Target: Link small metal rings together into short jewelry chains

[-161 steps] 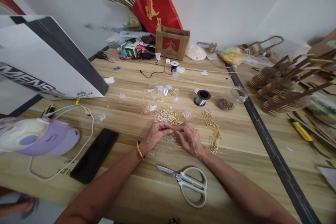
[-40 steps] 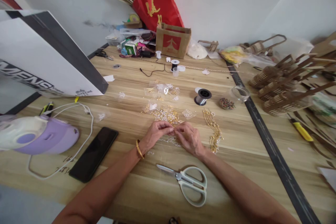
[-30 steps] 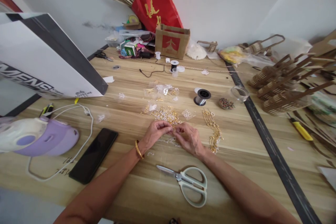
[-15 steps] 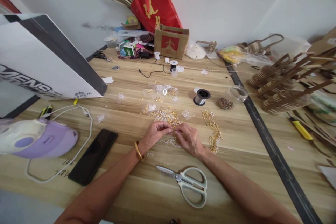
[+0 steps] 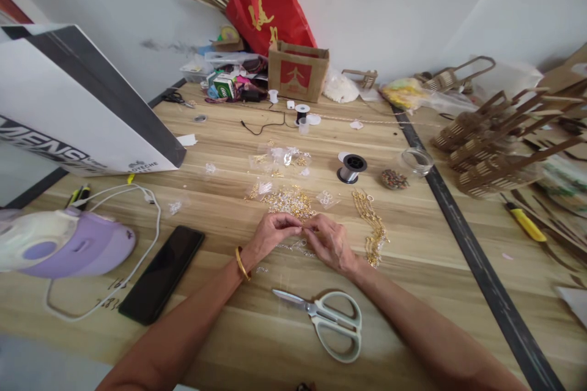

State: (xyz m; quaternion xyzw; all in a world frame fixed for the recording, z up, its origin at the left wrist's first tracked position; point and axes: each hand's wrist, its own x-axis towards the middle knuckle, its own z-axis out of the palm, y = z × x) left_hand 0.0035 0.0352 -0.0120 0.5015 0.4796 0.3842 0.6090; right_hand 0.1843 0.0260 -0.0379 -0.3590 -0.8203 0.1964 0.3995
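Gold findings [image 5: 290,201] lie just beyond your hands. Your left hand [image 5: 270,235] and right hand [image 5: 329,242] pinch one tiny piece [image 5: 303,230] together, mid-joining by my reading. Next move needs steady fingertip alignment.

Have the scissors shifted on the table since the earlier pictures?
No. The scissors lie where they did, just near of both wrists, blades pointing left toward the black phone; the slight offsets match the camera's drift.

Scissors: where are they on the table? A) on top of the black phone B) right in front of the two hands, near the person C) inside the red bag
B: the scissors lie flat on the wooden table, nearer the person than both hands.
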